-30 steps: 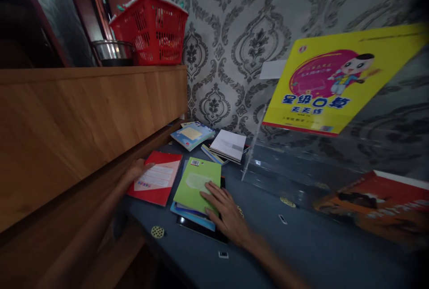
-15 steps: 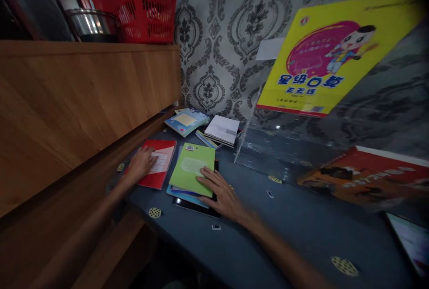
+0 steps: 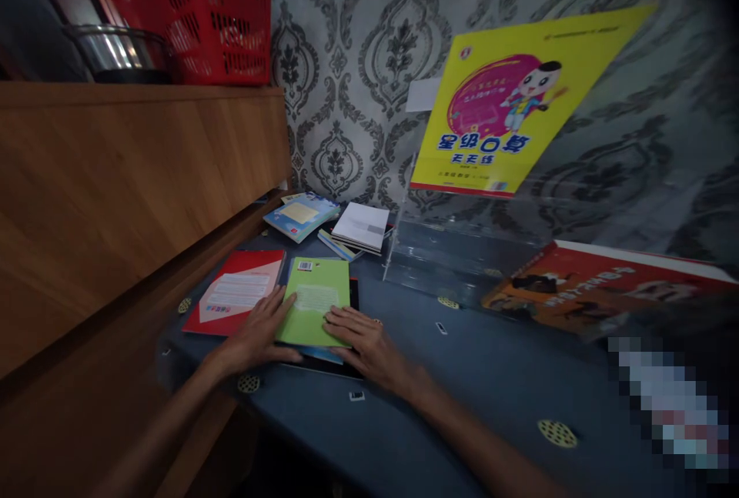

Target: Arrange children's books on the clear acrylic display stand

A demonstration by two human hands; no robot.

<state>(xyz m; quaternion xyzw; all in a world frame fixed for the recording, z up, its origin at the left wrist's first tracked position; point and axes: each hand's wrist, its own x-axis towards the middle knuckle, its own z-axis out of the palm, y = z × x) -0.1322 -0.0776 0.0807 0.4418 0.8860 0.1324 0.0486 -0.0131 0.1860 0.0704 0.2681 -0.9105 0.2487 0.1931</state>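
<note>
A green book (image 3: pixel 315 282) lies face-down at the top of a small stack near the front edge of the worktop (image 3: pixel 490 367), toward its left front corner, barcode at the far end. Under it the edges of a blue book (image 3: pixel 322 353) and a black flat item (image 3: pixel 354 294) stick out. The left hand (image 3: pixel 254 338) rests at the stack's left side, fingertips on the green cover; its grip is apart, the thumb stretched along the front of the stack. The right hand (image 3: pixel 369 340) lies over the right side, its grip also apart, fingers laid on the cover and thumb low by the near corner. Just left of the stack, toward the worktop's left edge, is a red book (image 3: pixel 231 290), partly behind the left hand. Toward the back edge sit a pile with a light-blue book (image 3: pixel 303 213) on top and some white booklets (image 3: pixel 362 225). To the right, a clear stand (image 3: pixel 450 252) holds a yellow book (image 3: pixel 508 117) up high and an orange-red book (image 3: pixel 612 286) lower down. Beyond the left edge, a wooden cabinet (image 3: pixel 144 167) carries a metal bowl (image 3: pixel 121 48) and a red basket (image 3: pixel 208 28).
</note>
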